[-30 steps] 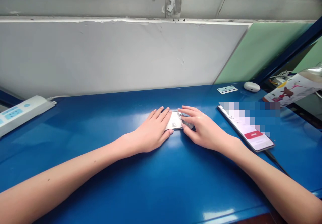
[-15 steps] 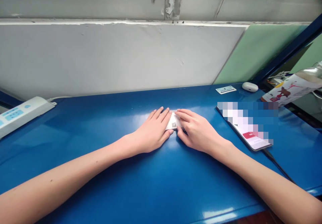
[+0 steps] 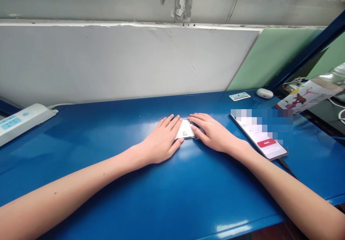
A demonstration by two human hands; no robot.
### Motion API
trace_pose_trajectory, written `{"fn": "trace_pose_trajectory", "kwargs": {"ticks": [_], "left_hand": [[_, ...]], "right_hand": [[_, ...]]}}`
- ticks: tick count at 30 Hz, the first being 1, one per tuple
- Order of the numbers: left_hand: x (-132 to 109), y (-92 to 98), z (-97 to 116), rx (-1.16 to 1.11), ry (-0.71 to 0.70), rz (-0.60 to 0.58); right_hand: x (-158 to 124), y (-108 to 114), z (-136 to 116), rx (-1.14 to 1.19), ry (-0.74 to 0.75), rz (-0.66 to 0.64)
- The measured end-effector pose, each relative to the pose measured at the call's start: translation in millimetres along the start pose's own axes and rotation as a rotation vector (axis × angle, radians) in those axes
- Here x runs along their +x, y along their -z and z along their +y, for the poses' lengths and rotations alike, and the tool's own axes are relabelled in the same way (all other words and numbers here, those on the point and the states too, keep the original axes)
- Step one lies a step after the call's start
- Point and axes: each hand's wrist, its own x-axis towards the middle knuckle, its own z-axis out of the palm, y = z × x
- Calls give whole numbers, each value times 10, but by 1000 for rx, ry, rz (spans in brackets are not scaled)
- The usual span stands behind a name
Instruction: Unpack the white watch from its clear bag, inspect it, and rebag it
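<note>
A small flat white piece with a printed square code (image 3: 185, 128) lies on the blue desk (image 3: 151, 197); its exact kind does not show. Its right edge looks dark or see-through. My left hand (image 3: 161, 139) rests flat over its left part, fingers stretched out and thumb along the near edge. My right hand (image 3: 212, 130) is at its right edge, with fingers extended along the far corner and the thumb tip on or just over the white surface. Part of the piece is hidden under my left fingers.
To the right lies a phone (image 3: 265, 146) with a lit, partly blurred screen and a cable. Behind it are a small printed card (image 3: 239, 96), a white earbud case (image 3: 265, 93) and a tilted bottle (image 3: 307, 92). A white power strip (image 3: 29, 119) is at the left.
My right hand has shifted slightly, its thumb moving up to the white surface, so more of the piece and its right edge shows. My left hand stays in place.
</note>
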Motion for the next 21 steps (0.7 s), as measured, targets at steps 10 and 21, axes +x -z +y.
{"fn": "trace_pose_trajectory", "kwargs": {"ticks": [10, 21], "left_hand": [[-3, -58, -34, 3, -7, 43], [-15, -11, -7, -31, -9, 44]], "right_hand": [[-4, 12, -66, -24, -35, -30], [-12, 26, 37, 26, 27, -6]]}}
